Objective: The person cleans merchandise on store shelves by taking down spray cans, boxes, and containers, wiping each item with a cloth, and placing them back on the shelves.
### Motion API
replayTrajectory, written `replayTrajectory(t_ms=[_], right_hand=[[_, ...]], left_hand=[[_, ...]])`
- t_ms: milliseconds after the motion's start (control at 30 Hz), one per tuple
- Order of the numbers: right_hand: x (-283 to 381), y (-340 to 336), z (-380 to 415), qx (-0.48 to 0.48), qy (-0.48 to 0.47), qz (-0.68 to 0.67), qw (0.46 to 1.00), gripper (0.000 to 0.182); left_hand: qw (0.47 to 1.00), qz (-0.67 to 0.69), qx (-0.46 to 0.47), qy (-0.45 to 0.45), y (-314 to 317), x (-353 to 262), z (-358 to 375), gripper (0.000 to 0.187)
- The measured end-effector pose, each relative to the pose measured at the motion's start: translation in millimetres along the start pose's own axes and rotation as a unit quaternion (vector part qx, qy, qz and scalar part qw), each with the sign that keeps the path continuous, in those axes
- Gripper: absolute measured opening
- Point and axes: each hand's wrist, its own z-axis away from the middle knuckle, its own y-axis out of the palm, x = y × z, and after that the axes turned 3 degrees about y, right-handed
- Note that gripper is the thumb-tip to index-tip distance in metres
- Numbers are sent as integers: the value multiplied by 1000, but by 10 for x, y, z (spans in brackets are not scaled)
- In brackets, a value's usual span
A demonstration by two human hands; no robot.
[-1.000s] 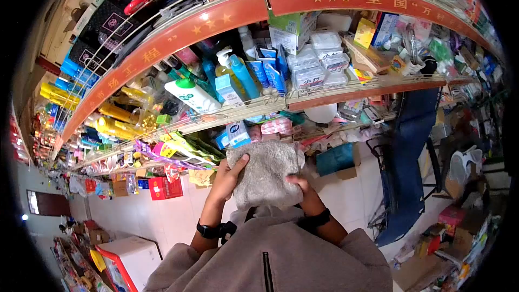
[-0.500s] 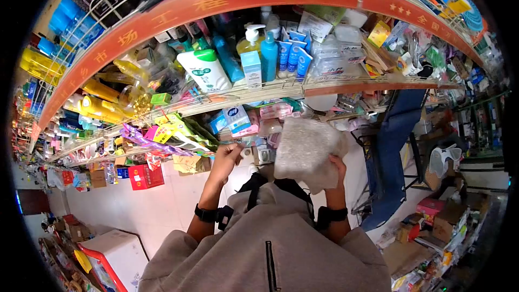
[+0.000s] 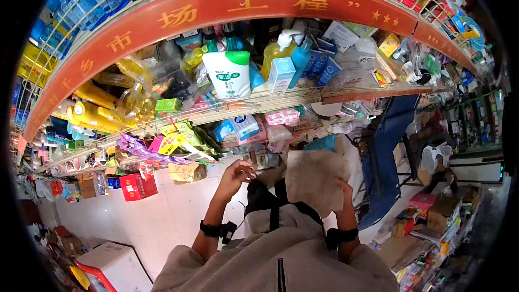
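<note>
My right hand [image 3: 344, 190] grips the right edge of a greyish-beige cloth [image 3: 313, 181], which hangs spread out in front of my legs. My left hand [image 3: 237, 177] is raised left of the cloth, apart from it, its fingers curled in with nothing visible in them. Ahead of that hand, pouches [image 3: 186, 140] hang over the lower shelf edge. Above, a white bottle with a green cap [image 3: 228, 75] stands on the shelf [image 3: 259, 103], with a light blue box [image 3: 282, 74] and a blue pump bottle [image 3: 299, 64] to its right.
Yellow bottles [image 3: 89, 116] lie at the shelf's left. A blue folding chair [image 3: 386, 157] stands on the right. A red box [image 3: 138, 186] sits low on the left, and a white chest with a red edge [image 3: 116, 267] is behind on the left. Cartons [image 3: 440, 216] are piled at the right.
The cloth has come down and nearer my body with my right hand. My left hand has shifted slightly right and down, its fingers a little looser. The view has turned left and nearer the shelf.
</note>
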Motion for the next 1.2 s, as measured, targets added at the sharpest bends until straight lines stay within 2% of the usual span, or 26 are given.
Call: replayTrajectory(t_ms=[133,200,300,400,500,567,633,700,767,800,833,900,967,1000,1033,1200], right_hand=[[4,61,182,-4,37,26,999,42],[65,178,268,34,53,34,997,43],[111,-24,228,-21,25,33,999,45],[260,-241,152,44,36,17,998,45],[537,-652,81,28,71,33,997,47],[823,-678,163,63,53,47,996,48],[1088,-792,304,94,42,57,993,48],[1307,-924,353,102,46,68,991,50],[1432,-1104,358,97,39,39,994,49],[1503,-1166,397,103,37,26,994,49],[1555,-1206,434,109,36,13,993,49],[1652,-1218,539,112,31,16,993,47],[1673,-1299,573,111,19,18,993,46],[1650,-1390,568,99,8,17,995,44],[1643,-1450,564,87,-5,16,996,43],[1610,-1716,578,60,-47,-28,997,41]], left_hand=[[999,-31,-17,14,14,-57,-83,20],[999,-37,-19,18,98,-100,-102,20],[999,-35,-26,26,343,-138,-92,19],[998,-43,-29,27,682,-106,-118,20],[997,-48,-25,54,1131,-114,-213,18],[970,-172,-53,164,1442,-287,-404,20],[945,-190,-52,260,1753,-652,-641,19],[927,-237,-144,251,2222,-1275,-732,22],[856,-283,-174,397,2471,-1665,-1041,39],[805,-338,-218,436,2587,-1867,-1204,51],[747,-390,-259,472,2674,-2054,-1380,63],[689,-454,-289,485,2768,-2378,-1784,87],[661,-504,-274,484,2712,-2598,-2242,96],[690,-523,-296,402,2721,-2656,-2416,97],[651,-528,-308,450,2632,-2633,-2685,120],[652,-531,-302,449,2545,-2810,-3272,116]])
